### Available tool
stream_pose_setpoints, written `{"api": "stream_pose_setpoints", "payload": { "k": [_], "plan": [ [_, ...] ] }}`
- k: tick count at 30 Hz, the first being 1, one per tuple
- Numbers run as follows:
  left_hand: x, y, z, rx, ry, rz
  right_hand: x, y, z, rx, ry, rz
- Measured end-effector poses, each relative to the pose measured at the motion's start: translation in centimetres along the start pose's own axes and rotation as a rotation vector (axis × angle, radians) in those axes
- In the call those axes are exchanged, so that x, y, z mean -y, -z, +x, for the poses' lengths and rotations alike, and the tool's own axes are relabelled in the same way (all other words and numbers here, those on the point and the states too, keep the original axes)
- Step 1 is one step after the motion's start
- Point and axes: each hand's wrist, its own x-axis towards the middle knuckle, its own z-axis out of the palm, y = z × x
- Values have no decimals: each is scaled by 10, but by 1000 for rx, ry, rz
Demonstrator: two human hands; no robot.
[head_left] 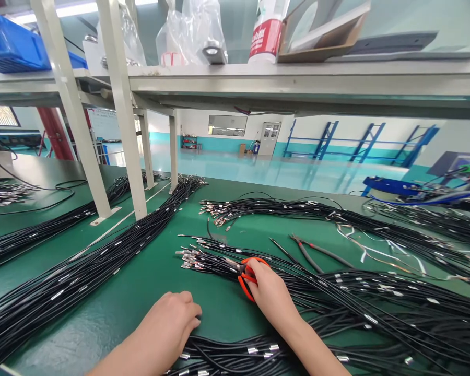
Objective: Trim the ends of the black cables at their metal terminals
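Note:
My right hand point(268, 290) is closed round the orange handles of a pair of scissors point(250, 261). Their blades point left, over a bundle of black cables point(215, 263) with metal terminals at the ends. My left hand point(172, 324) is curled with its fingers together, just above the green tabletop point(152, 284). A small dark bit shows at its fingertips, too little to name. Right below it lies another bunch of black cables point(227, 355) with shiny terminals.
Pliers point(317, 253) with dark handles lie beyond the scissors, beside a thin dark pen-like tool point(284, 250). Long cable bundles point(141, 230) run along the left and another cable bundle point(282, 209) across the back. White shelf posts point(121, 104) stand at left, under an overhead shelf point(258, 83).

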Motion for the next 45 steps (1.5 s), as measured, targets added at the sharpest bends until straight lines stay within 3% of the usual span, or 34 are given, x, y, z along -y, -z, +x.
{"api": "stream_pose_setpoints", "payload": {
  "k": [7, 12, 18, 24, 32, 38, 45],
  "plan": [
    [1, 1, 21, -53, -101, -92, 1, -2, 3, -6, -43, 18],
    [0, 4, 53, -102, -33, -5, -1, -1, 4, 8, -80, 99],
    [-2, -6, 83, -61, 26, 102, -6, -3, 7, -3, -119, 208],
    [-10, -13, 87, -50, 49, 227, -8, -6, 6, -23, -131, 262],
    [-14, -12, 84, -56, -60, 304, -8, -3, 4, -69, -132, 337],
    [-7, -16, 75, -103, -186, 38, -7, 5, -2, -123, -111, 441],
    [6, -21, 98, -147, -170, -175, -8, 8, -2, -173, -150, 544]
  ]
}}
